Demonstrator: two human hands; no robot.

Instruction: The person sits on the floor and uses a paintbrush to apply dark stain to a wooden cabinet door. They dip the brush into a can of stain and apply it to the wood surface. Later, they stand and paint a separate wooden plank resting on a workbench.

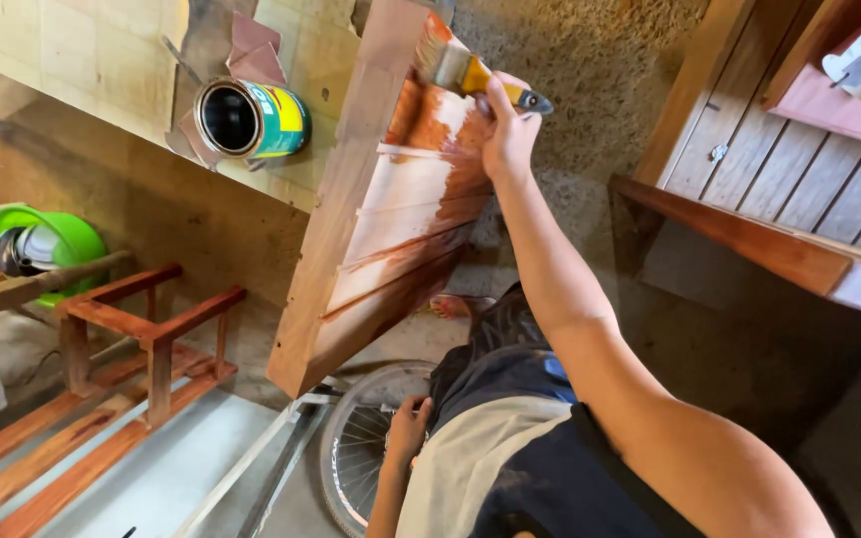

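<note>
Nearest, the left hand [409,426] was rested loosely on the thigh, holding nothing; at one o'clock a paintbrush [470,70] was gripped by the right hand [507,130] against the slatted wooden panel [391,219].

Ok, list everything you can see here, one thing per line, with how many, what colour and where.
Paintbrush: one, yellow handle, top centre, on the panel.
Wooden panel: one, partly stained reddish brown, centre.
Tin can: one, green and yellow, open, on the plywood at upper left.
Wooden rack: one, reddish brown, lower left.
Green bowl: one, far left.
Wheel: one, spoked, bottom centre.
Bench: one, brown, right.
Right hand: gripping the paintbrush.
Left hand: low, at the wheel.
</note>
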